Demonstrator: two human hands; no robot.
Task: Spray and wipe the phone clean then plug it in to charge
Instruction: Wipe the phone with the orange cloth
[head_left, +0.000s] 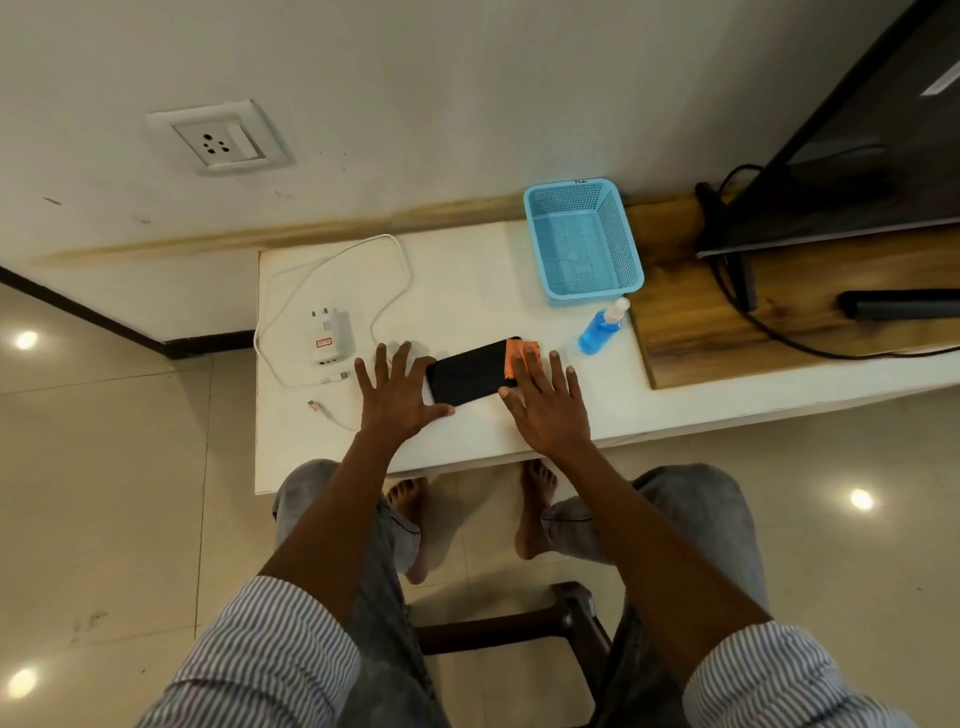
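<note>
Phone (470, 371) laid flat on white table (467, 280), screen up. Left end pinned by left hand (397, 392), fingers spread flat, probably so it's kept from sliding. Orange cloth (519, 353) pressed onto right end under flat fingers of right hand (548, 405). Spray bottle (602, 327) parked just beside; charger (328, 338) and cable (332, 270) left waiting, wall socket (221, 137) unused.

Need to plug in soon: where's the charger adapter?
The white adapter lies on the white table's left part, left of the phone, inside its cable's loop.
</note>
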